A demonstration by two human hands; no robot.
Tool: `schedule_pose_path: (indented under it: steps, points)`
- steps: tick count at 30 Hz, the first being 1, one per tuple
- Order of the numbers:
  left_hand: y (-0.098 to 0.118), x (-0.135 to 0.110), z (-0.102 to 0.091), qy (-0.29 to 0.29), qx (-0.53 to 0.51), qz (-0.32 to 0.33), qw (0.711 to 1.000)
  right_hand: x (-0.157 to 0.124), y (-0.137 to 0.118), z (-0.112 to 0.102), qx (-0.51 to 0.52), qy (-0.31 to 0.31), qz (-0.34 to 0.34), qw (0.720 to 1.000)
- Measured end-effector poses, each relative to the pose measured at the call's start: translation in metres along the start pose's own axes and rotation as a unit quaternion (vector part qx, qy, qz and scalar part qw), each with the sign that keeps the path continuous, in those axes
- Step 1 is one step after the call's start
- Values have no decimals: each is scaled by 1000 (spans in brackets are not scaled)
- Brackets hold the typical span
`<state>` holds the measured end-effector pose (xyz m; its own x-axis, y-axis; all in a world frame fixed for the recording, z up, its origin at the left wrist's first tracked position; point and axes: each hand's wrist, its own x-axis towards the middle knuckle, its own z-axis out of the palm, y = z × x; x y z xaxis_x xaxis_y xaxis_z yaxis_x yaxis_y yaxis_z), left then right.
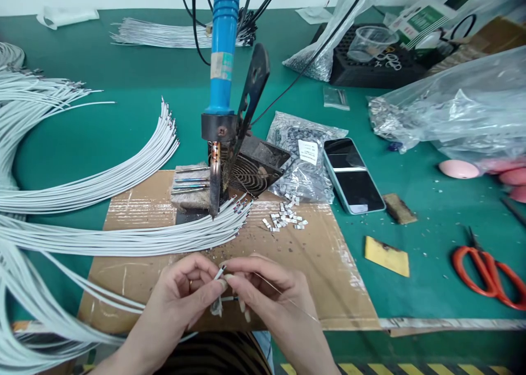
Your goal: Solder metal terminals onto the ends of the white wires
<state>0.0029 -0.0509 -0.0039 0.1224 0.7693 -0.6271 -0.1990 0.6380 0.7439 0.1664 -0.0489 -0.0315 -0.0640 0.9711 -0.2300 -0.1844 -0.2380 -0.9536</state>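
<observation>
My left hand (184,295) is closed, pinching the end of a white cable (220,272) between thumb and forefinger. Close beside it, the fingertips of my right hand (275,287) press together at the same cable end; any small part between them is hidden. A thin wire (302,308), which looks like solder, trails from my right fingers across the palm. Above both hands stands a soldering iron (222,85) with a blue handle, fixed upright with its tip down. Under the tip lies a bundle of white cables (164,239). Small white connectors (284,218) are scattered to its right.
A cardboard sheet (329,287) covers the green table under my hands. To the right lie a phone (354,177), a yellow sponge (387,255) and orange-handled scissors (487,271). A bag of small parts (302,150) sits behind. More white cables (82,194) curve in from the left.
</observation>
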Motion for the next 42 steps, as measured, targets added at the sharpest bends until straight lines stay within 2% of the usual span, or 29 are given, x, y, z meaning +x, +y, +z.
schedule_pose_path:
  steps: [4, 8, 11, 13, 16, 17, 19, 20, 21, 24, 26, 28, 31, 36, 42]
  points:
    - [-10, 3, -4, -19, 58, 64, 996, -5, -5, 4, -31, 34, 18, 999]
    - [-15, 3, -3, -16, 101, 95, 990, -12, -7, 14, -98, 86, -36, 991]
    - [-15, 1, 2, -17, 172, 133, 976, -9, -5, 15, -74, 142, -54, 986]
    - [-15, -1, 4, -15, 234, 163, 958, -2, -4, 7, -27, 190, -66, 979]
    - [-19, -1, 3, 18, 312, 230, 922, 10, -4, -15, 31, 258, -119, 958]
    - [-21, -1, 2, 23, 329, 263, 907, 13, -3, -23, 27, 254, -115, 960]
    - [-21, 0, 0, 5, 346, 310, 885, 14, -2, -32, 17, 199, -76, 977]
    - [-21, 2, -1, -16, 339, 306, 889, 12, -1, -34, 12, 172, -57, 983]
    - [-19, 3, -1, -38, 317, 277, 906, 10, 0, -33, 11, 144, -37, 989]
    - [-11, 8, -1, -88, 158, 94, 979, 1, 3, -22, 39, 87, 19, 995]
    - [-5, 10, -1, -83, 51, -8, 995, -3, 4, -13, 72, 52, 56, 994]
    - [0, 10, -1, -67, -4, -48, 997, -4, 5, -7, 96, 19, 68, 993]
    - [2, 7, -1, -54, -34, -49, 997, -2, 8, -2, 121, -12, 53, 991]
    - [-1, 5, -1, -48, -17, -30, 998, -1, 11, -1, 130, -2, 42, 991]
    - [-8, 7, -8, -86, 21, 18, 996, -5, 0, 4, 137, 13, 67, 988]
